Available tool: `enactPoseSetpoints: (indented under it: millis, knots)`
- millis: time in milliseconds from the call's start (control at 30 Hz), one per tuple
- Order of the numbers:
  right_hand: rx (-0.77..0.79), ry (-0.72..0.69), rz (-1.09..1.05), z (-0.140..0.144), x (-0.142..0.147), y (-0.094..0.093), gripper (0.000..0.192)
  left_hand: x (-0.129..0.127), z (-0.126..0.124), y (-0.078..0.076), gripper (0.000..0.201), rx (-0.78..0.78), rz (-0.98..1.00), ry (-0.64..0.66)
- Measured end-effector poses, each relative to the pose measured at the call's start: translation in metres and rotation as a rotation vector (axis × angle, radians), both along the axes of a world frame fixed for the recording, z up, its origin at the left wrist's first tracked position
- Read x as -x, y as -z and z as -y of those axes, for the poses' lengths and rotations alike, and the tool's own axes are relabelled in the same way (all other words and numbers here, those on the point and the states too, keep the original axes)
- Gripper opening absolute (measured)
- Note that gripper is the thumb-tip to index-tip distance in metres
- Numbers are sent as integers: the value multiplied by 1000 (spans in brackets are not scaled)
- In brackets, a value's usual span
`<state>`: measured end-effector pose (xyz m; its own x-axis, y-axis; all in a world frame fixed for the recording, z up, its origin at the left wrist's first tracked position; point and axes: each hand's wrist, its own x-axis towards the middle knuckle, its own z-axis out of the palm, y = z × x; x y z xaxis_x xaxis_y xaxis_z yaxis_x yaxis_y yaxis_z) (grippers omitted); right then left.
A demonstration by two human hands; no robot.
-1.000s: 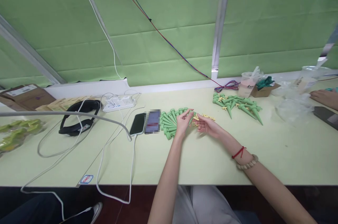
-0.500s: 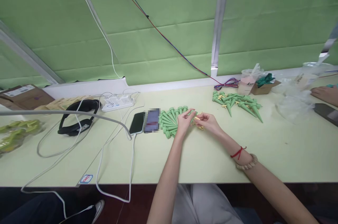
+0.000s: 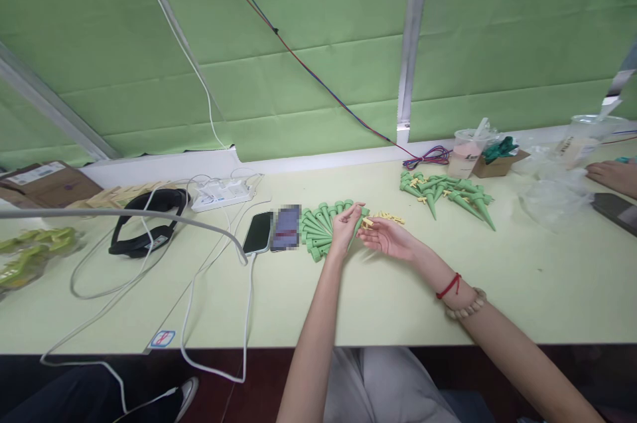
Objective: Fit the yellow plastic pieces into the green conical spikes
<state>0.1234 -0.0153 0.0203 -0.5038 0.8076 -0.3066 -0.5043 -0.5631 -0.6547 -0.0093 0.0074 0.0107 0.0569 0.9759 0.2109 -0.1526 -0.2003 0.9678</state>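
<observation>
My left hand point(image 3: 344, 229) pinches a green cone spike point(image 3: 360, 217) just above the table, beside a fanned row of green spikes point(image 3: 318, 230). My right hand point(image 3: 389, 237) lies palm up next to it, its fingertips on a small yellow clip point(image 3: 367, 223) at the spike's end. More yellow clips point(image 3: 391, 217) lie loose on the table just behind the right hand. A red string and a bead bracelet circle my right wrist.
Two phones point(image 3: 273, 230) lie left of the spikes, with cables, a power strip point(image 3: 219, 194) and a black headset point(image 3: 149, 218). A second spike pile point(image 3: 448, 194), a cup point(image 3: 468, 152) and plastic bags sit back right. Another person's hand point(image 3: 614, 177) rests far right.
My right hand closed in on the spike half a second ago, then opened palm up and drew back slightly. The left hand has kept its hold on the spike.
</observation>
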Motion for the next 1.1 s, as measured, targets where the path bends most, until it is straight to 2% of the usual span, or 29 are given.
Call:
enactPoseSetpoints:
  millis: [233, 400, 500, 633, 733, 867, 967, 1100]
  knots:
    - [-47, 94, -61, 0, 2, 3, 21, 1, 1, -1, 44, 29, 8, 94]
    - [-68, 48, -37, 1, 0, 1, 21, 2, 0, -1, 48, 55, 7, 77]
    - [-93, -40, 23, 2, -2, -1, 19, 3, 0, 1, 48, 57, 19, 101]
    - [-117, -139, 63, 1, -4, 0, 26, 3, -1, 2, 44, 28, 12, 94]
    - [-121, -141, 63, 2, -4, 2, 23, 2, 1, 1, 42, 11, -12, 68]
    - [-152, -123, 68, 4, -2, 2, 20, 1, 3, -1, 48, 57, -17, 172]
    - [-200, -125, 128, 2, -2, 2, 21, 2, 1, 0, 50, 37, -29, 223]
    - [-281, -109, 269, -7, -7, 5, 22, 4, -2, 0, 50, 53, -69, 176]
